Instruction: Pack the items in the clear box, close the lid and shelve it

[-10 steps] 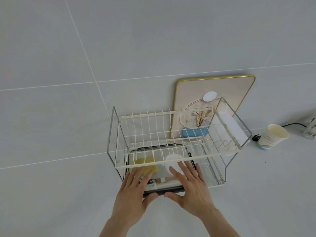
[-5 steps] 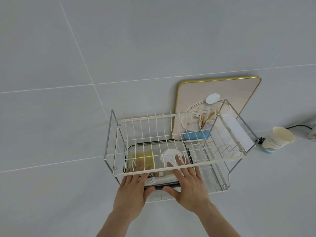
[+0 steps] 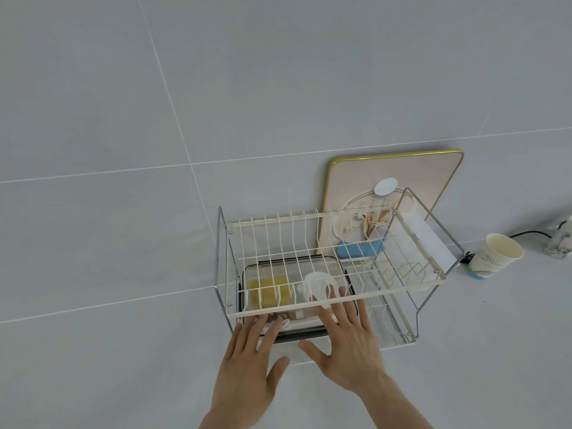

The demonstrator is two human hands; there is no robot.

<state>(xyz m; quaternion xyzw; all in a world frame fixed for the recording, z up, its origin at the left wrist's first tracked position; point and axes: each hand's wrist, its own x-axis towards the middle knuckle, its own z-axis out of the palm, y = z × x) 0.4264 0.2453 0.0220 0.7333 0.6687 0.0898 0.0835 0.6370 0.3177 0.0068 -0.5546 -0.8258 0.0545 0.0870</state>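
Observation:
The clear box (image 3: 335, 267), lid on, with a dark rim, lies on the lower level of a white wire rack (image 3: 337, 300). Through its lid I see a yellow sponge (image 3: 268, 289), a white round piece (image 3: 315, 283) and other small items. My left hand (image 3: 247, 366) lies flat with its fingertips on the box's near left edge. My right hand (image 3: 346, 342) rests palm-down on the near right of the lid, fingers spread and reaching under the rack's top tier. Neither hand grips anything.
A gold-rimmed tray (image 3: 433, 168) leans on the wall behind the rack, with a blue item (image 3: 356, 250) at its foot. A paper cup (image 3: 495, 255) lies tilted to the right, beside a black cable (image 3: 526, 233). The rack's right half holds a white sheet (image 3: 430, 239).
The box has slid further back under the rack's top tier, pushed by both hands. My fingers have flattened and my left hand has drawn back to the box's near edge.

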